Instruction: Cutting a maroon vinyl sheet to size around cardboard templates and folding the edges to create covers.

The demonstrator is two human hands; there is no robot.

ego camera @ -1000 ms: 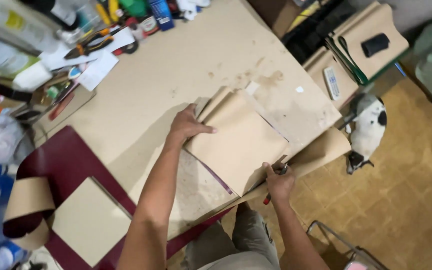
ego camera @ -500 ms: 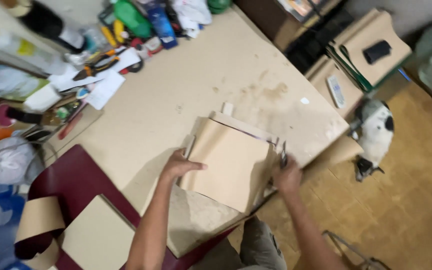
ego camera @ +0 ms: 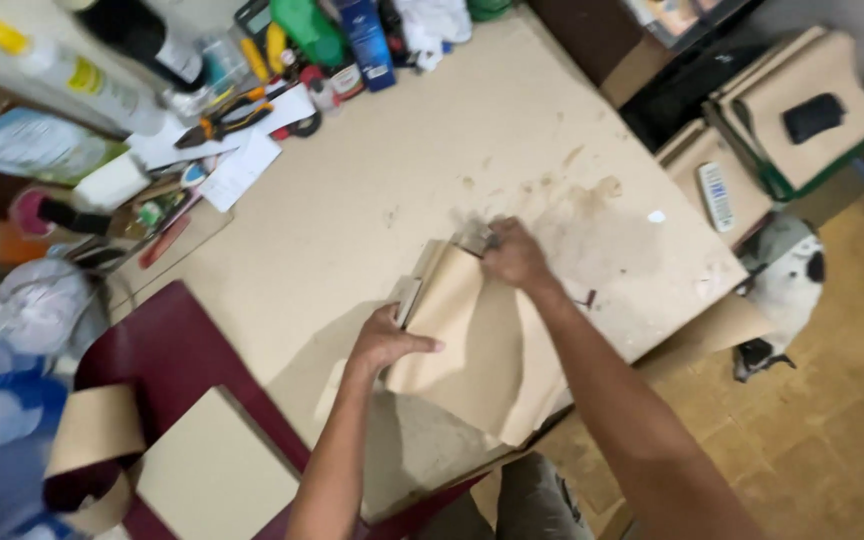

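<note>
While both hands work at the folded brown paper sheet [ego camera: 472, 340], the left hand [ego camera: 387, 343] lies flat on its near-left edge with fingers pressed together, and the right hand [ego camera: 514, 255] pinches the sheet's far corner. The sheet rests on the tan worktop [ego camera: 382, 180], just ahead of the person. Far beyond the left hand, at the worktop's back edge, stand a blue carton [ego camera: 365, 40], a green bottle [ego camera: 310, 30] and a clear bottle with a yellow cap [ego camera: 72, 70]; white paper slips [ego camera: 242, 165] and orange-handled pliers [ego camera: 224, 118] lie nearby. What the right hand's fingertips grip is blurred. Right of that hand, off the worktop, a white remote [ego camera: 718, 195] lies on stacked cardboard above a yellowish floor [ego camera: 842, 400]. Near the left elbow sits a dark red board [ego camera: 177, 350] bearing a pale panel [ego camera: 214, 478], cut off below.
</note>
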